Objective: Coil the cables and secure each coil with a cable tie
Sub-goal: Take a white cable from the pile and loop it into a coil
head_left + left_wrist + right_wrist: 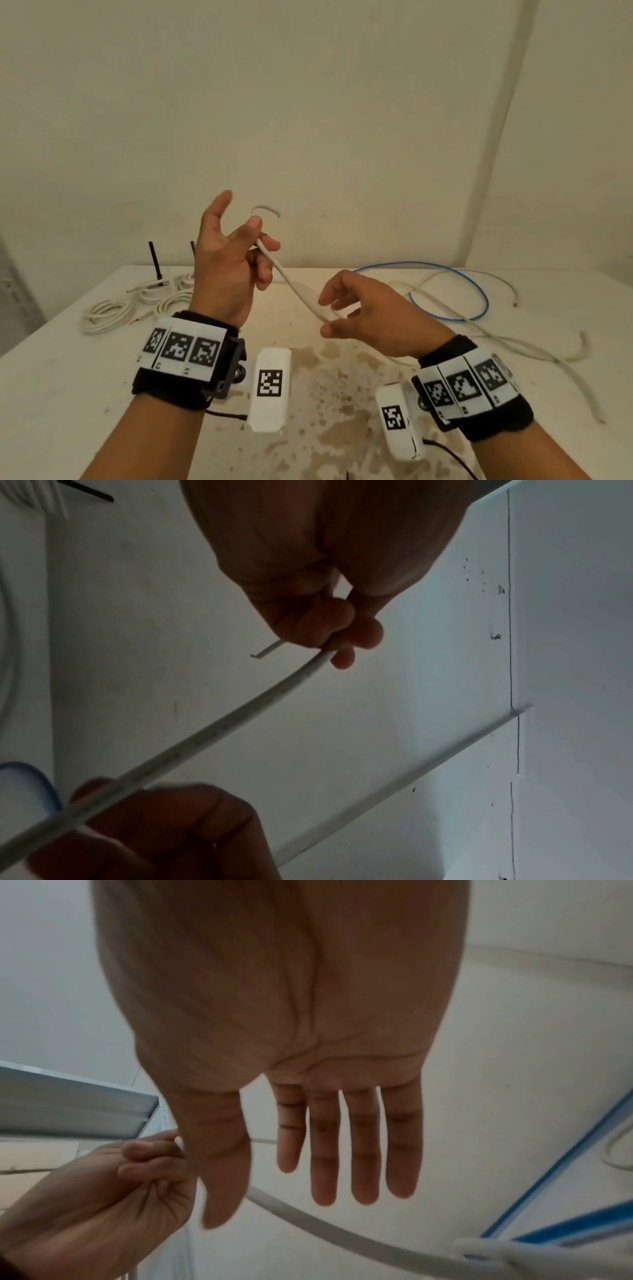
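Note:
My left hand [236, 260] is raised above the table [68, 377] and pinches a white cable [294, 286] near its end; the short free end curls up behind the fingers. In the left wrist view the curled fingers [325, 631] grip the cable [240, 712]. From there it slopes down and right to my right hand [363, 315], which is open with straight fingers [363, 1150]. The cable [308, 1221] passes by that thumb and trails away to the right.
Several coiled white cables [109, 313] lie at the table's back left, with thin black ties [152, 260] sticking up among them. A blue cable [479, 291] loops at the back right among loose white cable [507, 339]. Brown stains mark the front centre.

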